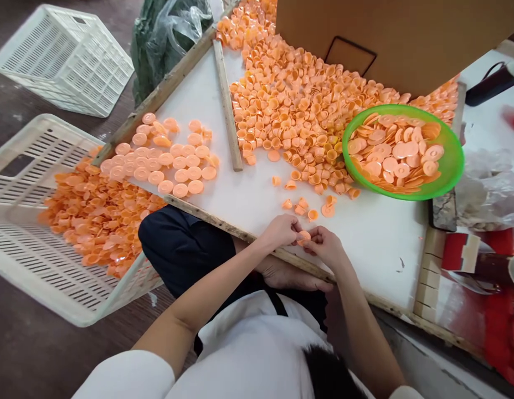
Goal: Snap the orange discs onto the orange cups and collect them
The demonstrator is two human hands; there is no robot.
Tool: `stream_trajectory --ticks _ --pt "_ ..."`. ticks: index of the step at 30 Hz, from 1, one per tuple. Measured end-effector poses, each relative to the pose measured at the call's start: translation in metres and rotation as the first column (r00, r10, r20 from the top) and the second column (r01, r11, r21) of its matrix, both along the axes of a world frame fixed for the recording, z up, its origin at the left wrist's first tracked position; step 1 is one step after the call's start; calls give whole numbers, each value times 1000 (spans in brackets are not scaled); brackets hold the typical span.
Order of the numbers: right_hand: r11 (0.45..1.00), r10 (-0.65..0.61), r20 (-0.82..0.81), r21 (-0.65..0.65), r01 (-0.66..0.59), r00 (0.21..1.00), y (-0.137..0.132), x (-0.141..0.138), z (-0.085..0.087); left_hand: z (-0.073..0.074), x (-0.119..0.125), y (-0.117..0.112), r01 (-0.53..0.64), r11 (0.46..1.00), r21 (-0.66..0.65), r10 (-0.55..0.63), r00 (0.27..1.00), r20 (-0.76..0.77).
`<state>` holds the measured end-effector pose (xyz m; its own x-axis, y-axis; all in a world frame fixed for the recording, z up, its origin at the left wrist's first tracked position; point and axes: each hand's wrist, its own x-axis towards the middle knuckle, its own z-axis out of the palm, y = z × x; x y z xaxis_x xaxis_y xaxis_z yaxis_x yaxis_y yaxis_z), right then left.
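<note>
Just below the frame's center, the left hand [286, 229] and right hand [327, 246] pinch an orange disc [304, 237]; a green bowl [455, 162] sits upper right.

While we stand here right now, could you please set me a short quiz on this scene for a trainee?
1. True or false: the left hand and right hand both touch the same orange piece.
2. What fills most of the green bowl?
A) cups
B) flat discs
C) rods
3. On which side of the person is the crate that holds orange parts?

Key:
1. True.
2. B.
3. The left.
</note>
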<state>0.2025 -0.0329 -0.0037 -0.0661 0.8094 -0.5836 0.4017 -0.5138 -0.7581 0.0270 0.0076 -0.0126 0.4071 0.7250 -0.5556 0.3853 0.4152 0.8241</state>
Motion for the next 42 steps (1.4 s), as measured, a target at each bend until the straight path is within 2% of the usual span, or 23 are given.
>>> stream_trajectory --ticks 3,7,10,13,15,17,18,20,22,24,25,27,30,32,33,35,37,39,42 --pt "997 -73 12 0 73 997 2 -9 2 1 7 2 -16 997 80 17 1000 -11" --pt "989 -103 28 107 99 994 -2 -15 3 9 7 -1 28 974 224 -12 997 -73" --pt "979 -70 68 195 56 995 -10 -7 1 13 -21 -5 71 942 328 1 977 -213" --pt "943 -142 190 323 74 972 -10 10 3 16 -68 -3 -3 904 428 196 891 -409" --pt "908 -219 292 410 85 931 -3 22 5 21 -94 3 -114 838 534 399 795 -457" --pt "871 -282 369 485 76 886 10 31 5 26 -102 9 -163 716 679 556 722 -413" --pt "853 -302 395 518 61 868 17 33 4 28 -99 11 -143 657 740 580 724 -374" --pt "823 -312 445 567 6 840 31 33 0 30 -80 15 -23 587 810 484 812 -328" --pt "814 -277 497 576 -75 822 42 29 -6 26 -55 19 144 568 810 275 895 -352" --pt "810 -224 526 569 -143 820 47 26 -12 19 -37 26 260 581 771 123 909 -399" --pt "809 -206 524 566 -157 826 47 26 -15 15 -33 29 277 601 750 95 907 -411" --pt "816 -202 484 564 -127 851 42 29 -18 9 -33 32 226 656 720 118 911 -394" --pt "854 -251 342 519 40 906 27 37 -17 9 -41 25 64 766 640 163 943 -290" --pt "874 -287 178 450 181 941 17 40 -15 13 -41 11 12 839 544 119 971 -205" --pt "880 -301 84 410 242 950 12 41 -13 15 -37 3 21 862 506 75 983 -167" --pt "884 -323 -86 329 333 942 4 40 -9 18 -26 -13 101 860 499 -40 991 -130" --pt "890 -336 -209 249 382 918 -2 36 -5 19 -14 -22 194 813 549 -119 978 -169" --pt "900 -342 -276 181 398 898 -7 32 -1 18 -7 -25 245 774 583 -125 963 -239" --pt "917 -326 -264 144 371 908 -13 25 4 16 -9 -24 235 775 587 -94 961 -261"
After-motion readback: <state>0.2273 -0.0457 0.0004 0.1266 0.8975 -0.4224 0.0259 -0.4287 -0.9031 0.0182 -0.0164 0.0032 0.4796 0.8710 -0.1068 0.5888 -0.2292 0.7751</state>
